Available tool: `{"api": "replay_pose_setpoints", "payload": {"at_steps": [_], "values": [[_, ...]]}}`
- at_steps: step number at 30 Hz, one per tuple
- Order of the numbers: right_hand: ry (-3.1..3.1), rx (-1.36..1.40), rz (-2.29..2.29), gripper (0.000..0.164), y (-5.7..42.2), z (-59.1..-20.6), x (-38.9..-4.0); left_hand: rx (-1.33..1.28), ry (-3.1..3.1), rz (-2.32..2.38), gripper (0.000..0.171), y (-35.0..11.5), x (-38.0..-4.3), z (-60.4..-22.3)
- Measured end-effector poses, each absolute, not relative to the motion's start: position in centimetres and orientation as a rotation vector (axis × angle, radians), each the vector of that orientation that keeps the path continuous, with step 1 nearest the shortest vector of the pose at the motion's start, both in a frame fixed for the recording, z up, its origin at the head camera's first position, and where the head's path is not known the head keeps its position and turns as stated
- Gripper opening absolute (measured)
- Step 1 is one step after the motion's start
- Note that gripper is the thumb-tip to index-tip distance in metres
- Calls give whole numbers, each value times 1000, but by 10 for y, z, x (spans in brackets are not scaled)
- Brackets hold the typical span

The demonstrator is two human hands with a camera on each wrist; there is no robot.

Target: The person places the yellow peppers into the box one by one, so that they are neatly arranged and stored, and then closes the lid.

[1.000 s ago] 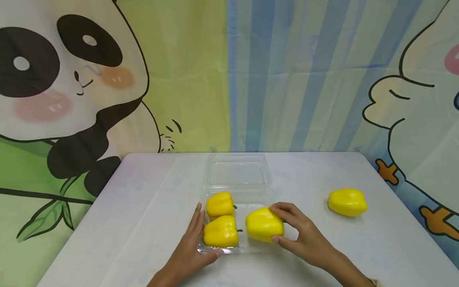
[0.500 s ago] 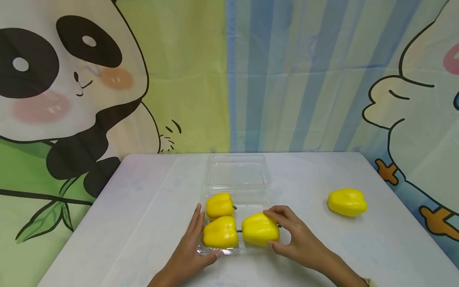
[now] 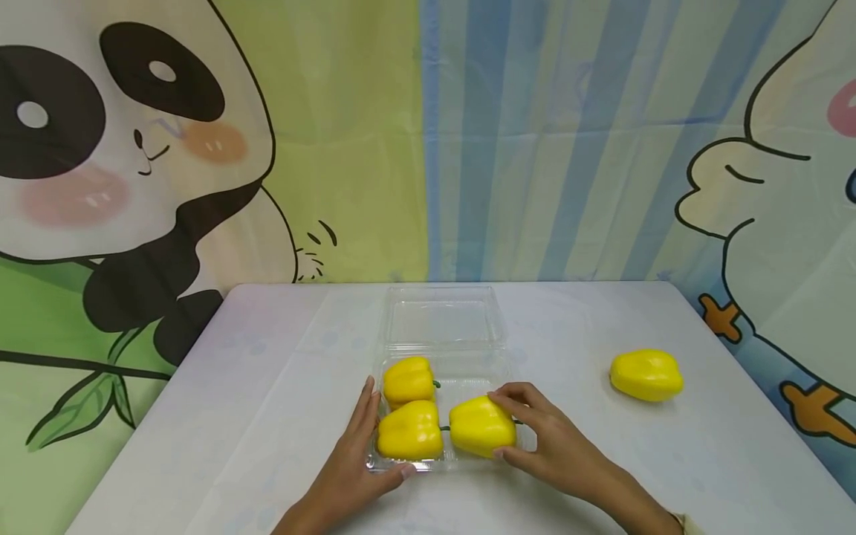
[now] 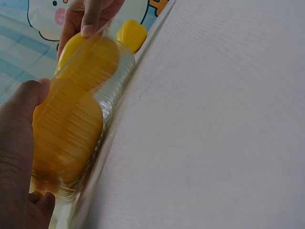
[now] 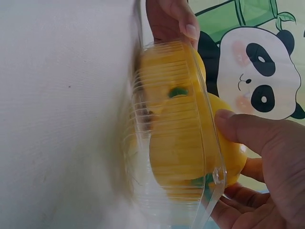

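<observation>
Head view: clear, ribbed plastic box (image 3: 475, 368), lid lying open, on the white worktop (image 3: 568, 327).
Right hand (image 3: 568, 449): pinching a glossy, blocky pepper (image 3: 478, 425) at the box's front right.
Left hand (image 3: 357, 462): spread against the box's left front corner.
Yellow neighbours: front pepper (image 3: 410, 431), rear pepper (image 3: 406, 379) boxed; outer pepper (image 3: 646, 375) lying right.

Soft, diffuse light; faint shadows.

no readable text, no legible labels, no brand names, no numbers, no signs
</observation>
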State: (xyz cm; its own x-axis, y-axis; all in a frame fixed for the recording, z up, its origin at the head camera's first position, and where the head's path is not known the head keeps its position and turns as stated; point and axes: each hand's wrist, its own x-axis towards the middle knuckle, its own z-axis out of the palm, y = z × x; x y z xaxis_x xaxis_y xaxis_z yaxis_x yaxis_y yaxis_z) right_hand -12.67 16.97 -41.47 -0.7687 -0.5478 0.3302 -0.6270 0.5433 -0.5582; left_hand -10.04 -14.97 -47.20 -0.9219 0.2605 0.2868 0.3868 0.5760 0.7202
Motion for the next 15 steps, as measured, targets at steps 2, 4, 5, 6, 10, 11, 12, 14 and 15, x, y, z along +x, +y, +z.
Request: {"api": "replay_pose_setpoints", "payload": {"at_steps": [2,4,5,6,10,11,12,14,15], "values": [[-2678,1020,1022,65,169,-414,-127,-540,-2662,-1281,110,-150,-101,-472],[-2703,1028,1016,67,169,-412,-127,-519,-2670,-1308,111,-149,-101,-471],[-2714,1034,1012,67,169,-411,-127,-512,-2672,-1316,111,-149,-101,-471],[-2728,1037,1004,68,170,-410,-127,-508,-2673,-1323,111,-149,-101,-470],[-2786,1027,950,67,169,-404,-128,-503,-2672,-1341,111,-149,-101,-470],[-2802,1020,934,66,168,-402,-128,-505,-2671,-1341,112,-149,-101,-469],[-2823,1010,918,66,167,-401,-128,-508,-2670,-1341,112,-149,-101,-469],[-2869,989,889,65,165,-397,-128,-520,-2663,-1340,111,-149,-101,-470],[-2895,977,878,65,164,-395,-128,-524,-2662,-1338,111,-149,-101,-470]]}}
